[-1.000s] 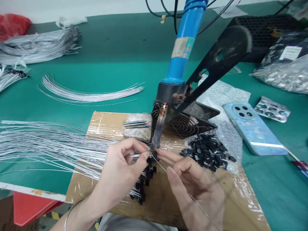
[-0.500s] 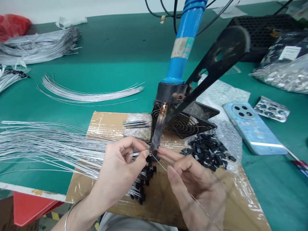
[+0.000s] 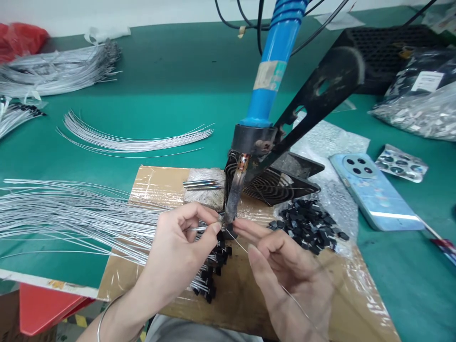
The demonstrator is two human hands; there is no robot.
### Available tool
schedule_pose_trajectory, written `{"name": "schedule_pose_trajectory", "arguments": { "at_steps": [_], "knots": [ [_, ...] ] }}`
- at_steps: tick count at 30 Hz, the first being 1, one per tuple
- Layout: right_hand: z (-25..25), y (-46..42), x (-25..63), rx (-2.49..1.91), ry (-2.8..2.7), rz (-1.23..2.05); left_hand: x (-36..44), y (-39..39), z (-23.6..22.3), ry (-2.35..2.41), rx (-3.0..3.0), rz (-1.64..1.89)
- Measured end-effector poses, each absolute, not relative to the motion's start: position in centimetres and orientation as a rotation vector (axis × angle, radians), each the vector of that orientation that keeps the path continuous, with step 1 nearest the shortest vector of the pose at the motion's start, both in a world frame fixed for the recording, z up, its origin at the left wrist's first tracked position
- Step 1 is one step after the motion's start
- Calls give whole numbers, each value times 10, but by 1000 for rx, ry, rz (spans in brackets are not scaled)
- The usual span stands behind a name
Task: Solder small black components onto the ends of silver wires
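Note:
A soldering iron with a blue handle hangs in a black bracket, its tip pointing down between my hands. My left hand pinches a grey wire close to the tip; the small joint there is mostly hidden by fingers. Thin solder wire runs from the tip into my right hand, closed on it between thumb and fingers. The right fingertips also reach a small black piece below the tip. Under my left hand, finished-looking wires with black ends lie in a row.
Cardboard covers the work area. Grey wires spread left, with another wire bundle behind. A black fan stands behind the iron. Right of it are loose black pieces, a blue phone and a blister pack.
Both hands hold nearly the same place under the iron's tip. The right hand has shifted very slightly; the camera view has moved a little.

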State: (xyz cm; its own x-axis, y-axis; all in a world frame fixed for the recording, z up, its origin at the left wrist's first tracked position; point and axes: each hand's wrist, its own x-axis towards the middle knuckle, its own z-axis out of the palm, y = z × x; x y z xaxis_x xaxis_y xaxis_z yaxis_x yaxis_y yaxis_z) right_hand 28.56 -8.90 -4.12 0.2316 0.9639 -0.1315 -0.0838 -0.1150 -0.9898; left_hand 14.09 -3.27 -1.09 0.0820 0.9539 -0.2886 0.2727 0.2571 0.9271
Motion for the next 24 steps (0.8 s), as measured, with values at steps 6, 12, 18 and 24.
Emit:
{"name": "schedule_pose_trajectory", "arguments": {
  "at_steps": [6,12,18,24],
  "knots": [
    [-39,-89,285,-1364,-945,1136,139,-33,-11,1413,1225,797],
    [-40,-90,284,-1350,-910,1133,141,-33,-13,1428,1241,789],
    [-41,-90,284,-1357,-881,1146,141,-34,-13,1432,1250,777],
    [-40,-90,284,-1389,-926,1106,141,-34,-12,1417,1253,779]
  ]
}}
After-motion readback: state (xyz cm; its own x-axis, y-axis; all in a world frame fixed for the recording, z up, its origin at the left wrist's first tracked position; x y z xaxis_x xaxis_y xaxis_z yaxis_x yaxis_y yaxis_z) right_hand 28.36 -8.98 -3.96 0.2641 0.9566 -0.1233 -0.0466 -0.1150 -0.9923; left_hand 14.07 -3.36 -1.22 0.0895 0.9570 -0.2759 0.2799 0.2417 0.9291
